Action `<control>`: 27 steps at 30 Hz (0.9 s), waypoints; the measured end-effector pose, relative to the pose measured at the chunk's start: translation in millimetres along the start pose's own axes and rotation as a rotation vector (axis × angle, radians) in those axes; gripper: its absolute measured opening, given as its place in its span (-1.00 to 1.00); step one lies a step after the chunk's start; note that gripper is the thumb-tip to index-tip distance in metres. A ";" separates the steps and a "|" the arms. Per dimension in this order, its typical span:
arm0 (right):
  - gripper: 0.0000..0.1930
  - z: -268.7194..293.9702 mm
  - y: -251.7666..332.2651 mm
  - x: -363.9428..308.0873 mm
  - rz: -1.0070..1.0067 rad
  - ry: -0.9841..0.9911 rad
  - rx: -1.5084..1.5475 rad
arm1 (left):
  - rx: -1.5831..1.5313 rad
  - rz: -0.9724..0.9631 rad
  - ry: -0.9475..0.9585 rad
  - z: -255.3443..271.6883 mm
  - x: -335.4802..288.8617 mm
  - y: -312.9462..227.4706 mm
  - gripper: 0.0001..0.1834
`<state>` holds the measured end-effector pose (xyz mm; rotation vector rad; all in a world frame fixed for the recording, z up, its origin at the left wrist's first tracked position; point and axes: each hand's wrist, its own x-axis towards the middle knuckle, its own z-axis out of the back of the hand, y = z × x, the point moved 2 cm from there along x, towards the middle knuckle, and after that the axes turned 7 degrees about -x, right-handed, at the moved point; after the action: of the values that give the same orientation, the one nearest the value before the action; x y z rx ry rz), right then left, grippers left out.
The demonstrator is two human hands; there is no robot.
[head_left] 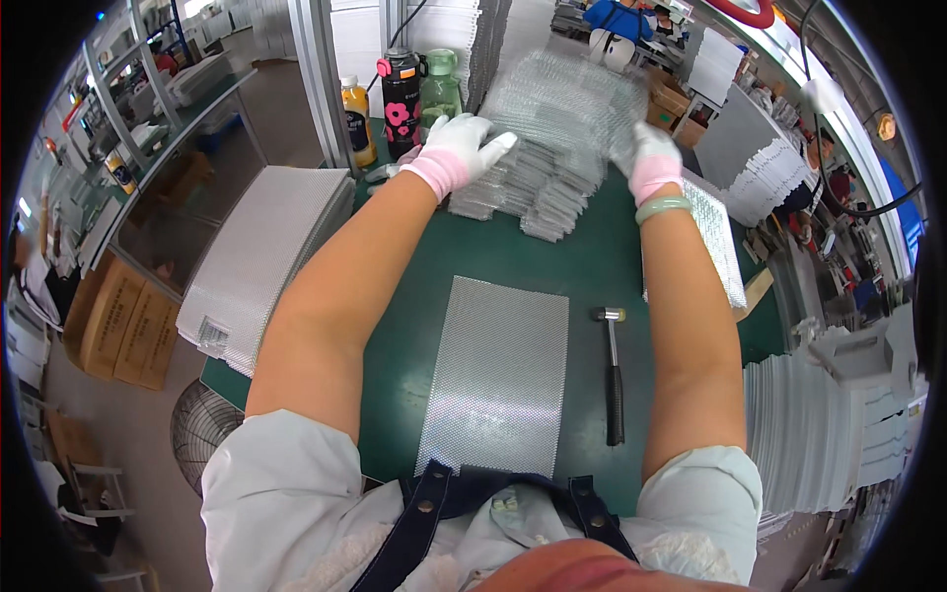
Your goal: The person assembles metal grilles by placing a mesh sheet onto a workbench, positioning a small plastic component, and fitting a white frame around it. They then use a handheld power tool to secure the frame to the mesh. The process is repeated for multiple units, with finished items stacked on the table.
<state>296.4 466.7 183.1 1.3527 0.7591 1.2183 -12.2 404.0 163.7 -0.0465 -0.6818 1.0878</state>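
My left hand (459,148), in a white glove with a pink cuff, is open near the bottles, thumb spread from the fingers. At the far right of the table, my right hand (651,158) wears a matching glove; its fingertips are smeared by motion and close on the edge of a blurred silver mesh sheet (567,99). This sheet hangs over a pile of silver mesh pieces (552,192). Nearer to me, one flat silver mesh sheet (498,370) lies on the green table (404,335). A hammer (614,375) with a black handle lies to its right.
A stack of metal sheets (266,247) stands at the left. Behind my left hand are an orange-yellow bottle (357,123), a black flask (400,104) and a green bottle (442,84). More mesh panels (715,237) lie beyond my right forearm. A metal post (321,79) rises at the far left.
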 end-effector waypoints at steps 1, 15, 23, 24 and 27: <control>-0.61 -17.4 7.1 -21.8 -0.138 0.032 0.095 | 0.004 0.033 -0.015 0.1 -4.4 11.1 -0.49; -0.84 21.1 80.2 -38.6 0.137 0.310 1.089 | 0.146 0.054 0.029 5.0 -21.1 0.1 -0.48; -0.59 41.8 1.7 -60.7 -0.165 0.204 0.563 | 0.197 0.098 -0.106 -5.2 -13.6 -10.4 -0.39; -0.60 36.1 5.2 -58.4 -0.375 0.198 0.763 | 0.215 0.129 -0.052 -2.0 -11.6 -12.1 -0.38; -0.64 38.2 29.5 -56.4 -0.226 0.113 0.828 | 0.239 0.189 0.051 4.9 -7.8 -17.0 -0.34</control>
<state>311.6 396.9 203.6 1.7884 1.5607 0.8182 -3.4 387.9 169.8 0.0681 -0.5053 1.3393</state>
